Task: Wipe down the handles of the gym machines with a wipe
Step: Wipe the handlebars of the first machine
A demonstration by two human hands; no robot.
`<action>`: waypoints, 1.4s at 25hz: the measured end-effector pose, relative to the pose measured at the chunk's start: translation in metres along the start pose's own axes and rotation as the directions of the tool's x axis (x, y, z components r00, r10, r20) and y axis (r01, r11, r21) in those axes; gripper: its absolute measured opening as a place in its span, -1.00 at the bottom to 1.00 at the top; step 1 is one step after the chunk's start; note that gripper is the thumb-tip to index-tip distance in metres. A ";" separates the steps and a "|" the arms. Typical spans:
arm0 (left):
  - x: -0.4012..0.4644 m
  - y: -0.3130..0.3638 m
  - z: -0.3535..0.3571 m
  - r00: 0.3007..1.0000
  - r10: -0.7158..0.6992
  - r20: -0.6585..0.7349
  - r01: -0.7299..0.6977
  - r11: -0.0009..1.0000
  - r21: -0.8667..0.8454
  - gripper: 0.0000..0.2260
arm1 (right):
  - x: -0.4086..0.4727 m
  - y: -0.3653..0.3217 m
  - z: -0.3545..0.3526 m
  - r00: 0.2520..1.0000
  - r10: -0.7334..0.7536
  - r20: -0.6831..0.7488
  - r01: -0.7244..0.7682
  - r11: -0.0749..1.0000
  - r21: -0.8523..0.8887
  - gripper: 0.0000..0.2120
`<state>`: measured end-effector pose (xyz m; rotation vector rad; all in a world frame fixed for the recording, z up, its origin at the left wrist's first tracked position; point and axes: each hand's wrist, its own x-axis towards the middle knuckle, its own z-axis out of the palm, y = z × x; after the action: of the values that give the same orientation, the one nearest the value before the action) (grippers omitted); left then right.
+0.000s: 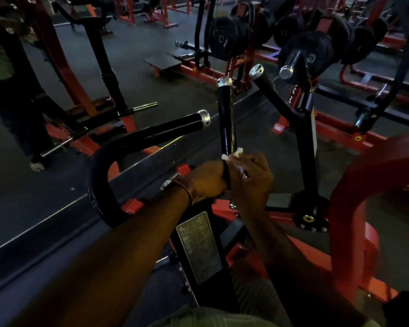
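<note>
An upright black handle [226, 119] with a silver end cap stands in the middle of the head view. My left hand [209, 178], with a brown watch strap at the wrist, grips the base of this handle. My right hand [250, 180] is curled around the same handle just to the right, holding a white wipe [233, 155] against it. Only small white bits of the wipe show above my fingers. A second black handle [175, 128] lies to the left and a third handle [272, 93] slants up on the right.
A white maintenance label [200, 246] sits on the machine's black post below my hands. Red frame parts [354, 192] curve at the right. Weight plates [309, 50] hang on racks behind. A person's leg and shoe [37, 165] stand at the left on dark floor.
</note>
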<state>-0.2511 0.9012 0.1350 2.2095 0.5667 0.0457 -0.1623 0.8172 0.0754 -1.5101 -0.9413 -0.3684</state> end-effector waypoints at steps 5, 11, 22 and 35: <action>0.000 -0.001 -0.002 0.994 0.003 -0.105 0.006 0.996 0.085 -0.71 | 0.036 -0.007 0.019 0.996 0.076 -0.041 -0.073 0.995 0.072 -0.89; 0.000 -0.001 0.001 0.958 -0.048 -0.282 0.081 0.991 0.106 -0.27 | 0.013 -0.003 0.005 0.921 0.382 0.070 -0.387 0.886 0.257 -0.89; 0.008 -0.006 0.002 0.960 -0.181 -0.212 0.189 0.982 0.018 -0.47 | 0.050 0.010 0.012 0.316 0.537 0.783 -0.939 0.061 0.337 -0.70; 0.005 -0.002 -0.001 0.982 0.010 -0.187 0.004 0.997 0.076 -0.44 | 0.057 -0.002 0.030 0.897 0.437 0.062 -0.431 0.839 0.333 -0.84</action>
<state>-0.2477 0.9053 0.1330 2.2948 0.6785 0.2393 -0.1369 0.8647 0.1114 -1.3463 -0.5823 0.1110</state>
